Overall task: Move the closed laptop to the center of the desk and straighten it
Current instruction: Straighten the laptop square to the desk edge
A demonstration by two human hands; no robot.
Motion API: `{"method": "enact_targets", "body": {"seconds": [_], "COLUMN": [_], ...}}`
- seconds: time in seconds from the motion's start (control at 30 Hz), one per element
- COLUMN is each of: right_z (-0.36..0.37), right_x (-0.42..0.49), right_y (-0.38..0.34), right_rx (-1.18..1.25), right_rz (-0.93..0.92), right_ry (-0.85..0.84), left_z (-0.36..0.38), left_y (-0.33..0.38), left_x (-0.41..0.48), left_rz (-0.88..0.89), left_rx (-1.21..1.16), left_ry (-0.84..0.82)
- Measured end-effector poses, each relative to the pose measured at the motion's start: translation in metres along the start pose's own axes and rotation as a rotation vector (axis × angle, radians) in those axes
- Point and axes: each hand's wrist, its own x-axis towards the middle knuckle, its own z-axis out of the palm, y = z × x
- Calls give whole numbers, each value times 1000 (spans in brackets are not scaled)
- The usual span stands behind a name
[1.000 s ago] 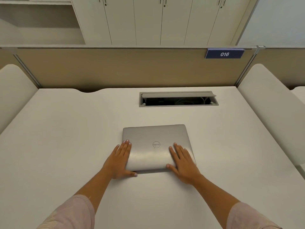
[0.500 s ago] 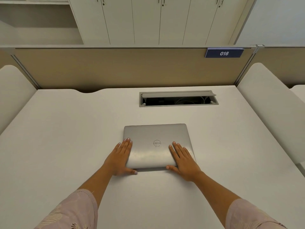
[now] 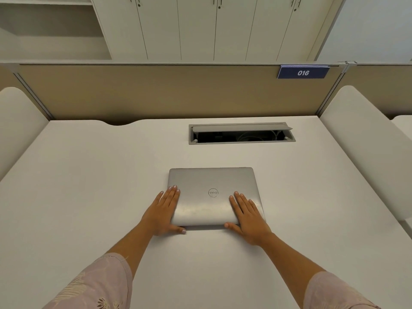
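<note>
A closed silver laptop (image 3: pixel 211 188) with a round logo lies flat on the white desk (image 3: pixel 89 186), near the middle, its edges about parallel to the desk's front. My left hand (image 3: pixel 163 211) grips its near left corner, fingers flat on the lid and thumb against the front edge. My right hand (image 3: pixel 247 214) holds the near right corner the same way, covering that corner.
An open grey cable hatch (image 3: pixel 242 133) with wires inside is set in the desk behind the laptop. A beige partition (image 3: pixel 156 92) with a blue "016" sign (image 3: pixel 302 72) closes the back. White rounded side panels (image 3: pixel 365 148) stand at both sides.
The laptop has turned slightly, so its edges now sit squarer to the desk. Both hands stayed on its near corners and moved with it.
</note>
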Motion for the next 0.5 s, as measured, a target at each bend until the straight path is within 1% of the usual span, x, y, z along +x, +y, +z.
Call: {"method": "enact_targets", "body": {"seconds": [0.33, 0.5], "right_z": [-1, 1], "right_x": [-1, -6], "right_y": [-2, -7], "right_rx": [-5, 21], "right_rz": [14, 40], "right_ry": [-7, 23], "left_z": [2, 2], "left_y": [-3, -1], "left_x": [2, 2], "left_rz": [-6, -19], "left_rx": [15, -34], "left_ry": [-17, -30]}}
